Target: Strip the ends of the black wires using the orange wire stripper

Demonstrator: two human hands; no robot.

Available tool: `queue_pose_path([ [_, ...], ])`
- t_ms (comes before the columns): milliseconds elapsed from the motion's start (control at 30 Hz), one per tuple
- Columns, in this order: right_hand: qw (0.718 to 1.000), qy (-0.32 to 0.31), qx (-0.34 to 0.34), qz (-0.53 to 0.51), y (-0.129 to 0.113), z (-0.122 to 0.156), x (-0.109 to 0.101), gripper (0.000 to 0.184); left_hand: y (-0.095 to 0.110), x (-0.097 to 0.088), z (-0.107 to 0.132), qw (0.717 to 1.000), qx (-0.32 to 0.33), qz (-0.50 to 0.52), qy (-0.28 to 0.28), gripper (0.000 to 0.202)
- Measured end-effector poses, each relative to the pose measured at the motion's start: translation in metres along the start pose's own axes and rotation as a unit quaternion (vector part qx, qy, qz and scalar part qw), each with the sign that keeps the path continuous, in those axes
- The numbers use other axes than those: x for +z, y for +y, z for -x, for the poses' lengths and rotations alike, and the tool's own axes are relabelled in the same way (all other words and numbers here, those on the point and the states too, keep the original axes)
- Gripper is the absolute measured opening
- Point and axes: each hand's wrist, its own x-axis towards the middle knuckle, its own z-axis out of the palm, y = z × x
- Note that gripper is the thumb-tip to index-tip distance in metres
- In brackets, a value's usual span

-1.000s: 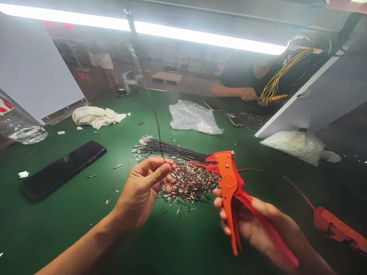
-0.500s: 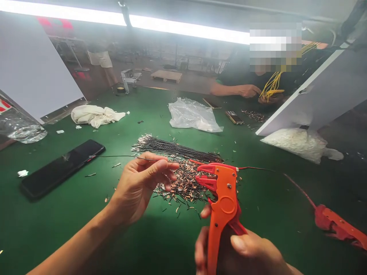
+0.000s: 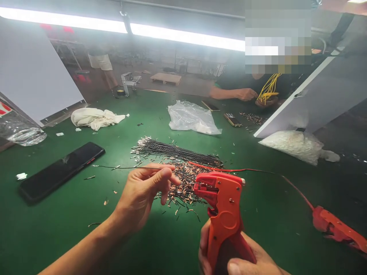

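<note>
A thin black wire [image 3: 123, 167] runs leftward from my left hand [image 3: 146, 194], pinched between its thumb and fingers. My right hand [image 3: 255, 259] is wrapped around the handles of an orange and red wire stripper [image 3: 226, 214]. The stripper's jaws point left toward my left fingertips, with a gap between them and the hand. Beneath both lies a heap of short wire offcuts [image 3: 186, 185], black and copper-coloured. Just behind it rests a bundle of black wires [image 3: 177, 151] with bright left ends. A red wire or cord [image 3: 235, 169] stretches behind the stripper.
A second wire stripper [image 3: 341, 229] lies at the right, and a black phone [image 3: 63, 168] at the left. Farther back are a white cloth [image 3: 96, 117], a clear plastic bag [image 3: 192, 118] and a filled bag [image 3: 295, 147]. Across the table a co-worker's hands [image 3: 248, 94] hold yellow wires [image 3: 269, 89].
The stripper has shifted slightly right and down, and its jaws have come closer together. My left hand sits a little lower, still pinching the wire.
</note>
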Motion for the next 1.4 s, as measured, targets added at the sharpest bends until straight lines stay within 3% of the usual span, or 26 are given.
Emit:
queue_pose_path([
  [67, 1.000, -0.004, -0.001, -0.028, 0.000, 0.000, 0.000, 0.038, -0.002, -0.001, 0.002, 0.998, 0.049, -0.050, 0.008, 0.013],
  [133, 0.998, 0.029, -0.010, -0.051, 0.000, 0.000, 0.001, 0.037, -0.002, 0.000, 0.006, 0.975, 0.158, -0.156, 0.033, 0.004],
  [167, 0.997, 0.045, -0.018, -0.057, -0.001, -0.001, 0.001, 0.037, -0.002, 0.000, 0.009, 0.947, 0.233, -0.218, 0.043, 0.004],
  [267, 0.995, 0.074, -0.040, -0.062, -0.004, -0.002, 0.002, 0.035, -0.001, 0.006, 0.018, 0.823, 0.432, -0.367, 0.030, 0.021],
  [333, 0.993, 0.082, -0.045, -0.065, -0.005, -0.002, 0.002, 0.034, -0.002, 0.010, 0.021, 0.754, 0.501, -0.424, -0.002, 0.022],
  [433, 0.994, 0.078, -0.041, -0.067, -0.004, -0.002, 0.003, 0.034, -0.007, 0.013, 0.022, 0.700, 0.535, -0.473, -0.014, 0.017],
  [600, 0.996, 0.036, -0.014, -0.087, 0.005, -0.001, 0.002, 0.036, -0.016, 0.005, 0.028, 0.706, 0.527, -0.470, -0.051, 0.022],
  [733, 0.996, 0.044, -0.020, -0.069, 0.007, -0.002, 0.002, 0.035, -0.017, 0.003, 0.036, 0.712, 0.515, -0.469, -0.091, 0.026],
  [933, 0.998, 0.047, -0.022, -0.044, 0.002, -0.001, 0.005, 0.028, -0.017, 0.009, 0.037, 0.715, 0.507, -0.470, -0.101, 0.020],
  [1400, 0.998, 0.054, 0.014, 0.028, 0.015, -0.004, 0.003, 0.036, -0.024, 0.015, 0.041, 0.726, 0.510, -0.445, -0.118, 0.015],
])
